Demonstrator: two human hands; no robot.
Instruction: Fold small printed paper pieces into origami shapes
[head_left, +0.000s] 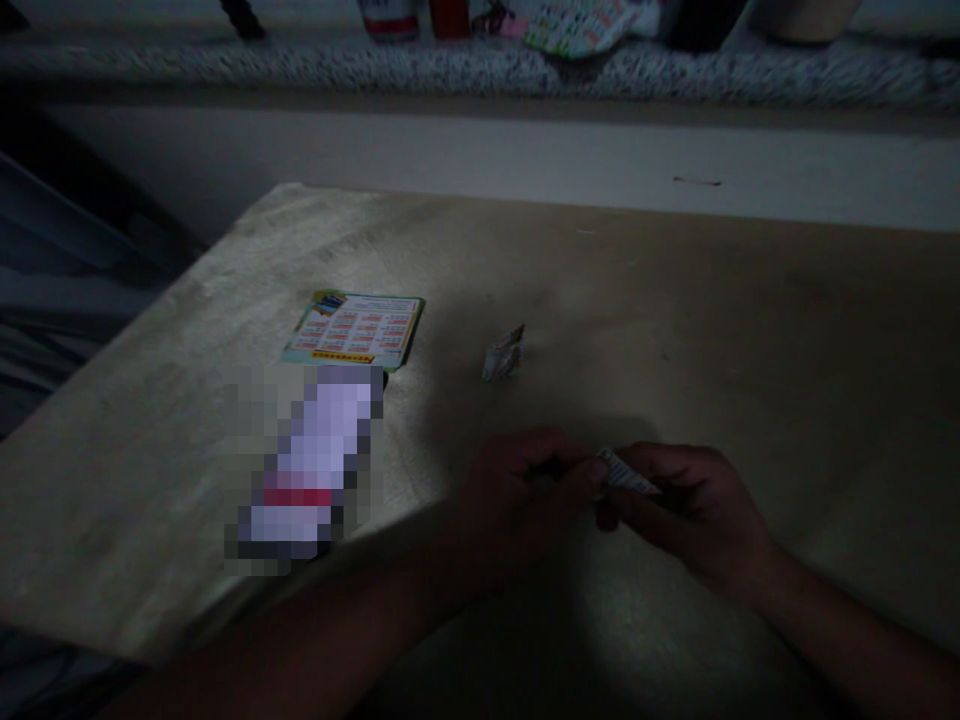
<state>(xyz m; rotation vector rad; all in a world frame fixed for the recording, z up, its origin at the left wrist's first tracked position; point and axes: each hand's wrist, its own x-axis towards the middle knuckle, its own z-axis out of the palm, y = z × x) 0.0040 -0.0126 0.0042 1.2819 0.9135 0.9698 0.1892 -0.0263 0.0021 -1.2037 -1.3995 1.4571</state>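
Observation:
A small piece of folded printed paper (pixel 628 474) is pinched between my two hands, low and right of centre. My left hand (pixel 525 490) grips its left end with thumb and fingers. On the other side, my right hand (pixel 694 505) holds the paper's right part between thumb and fingers. Another small folded paper piece (pixel 505 355) lies on the table (pixel 712 330), beyond my left hand. The scene is dim, so finger details are partly lost in shadow.
A printed calendar card (pixel 358 328) lies on the table's left part, with a pixelated phone-like object (pixel 319 460) just nearer. Behind the table runs a speckled stone ledge (pixel 450 72) bearing containers and a patterned packet (pixel 577 25).

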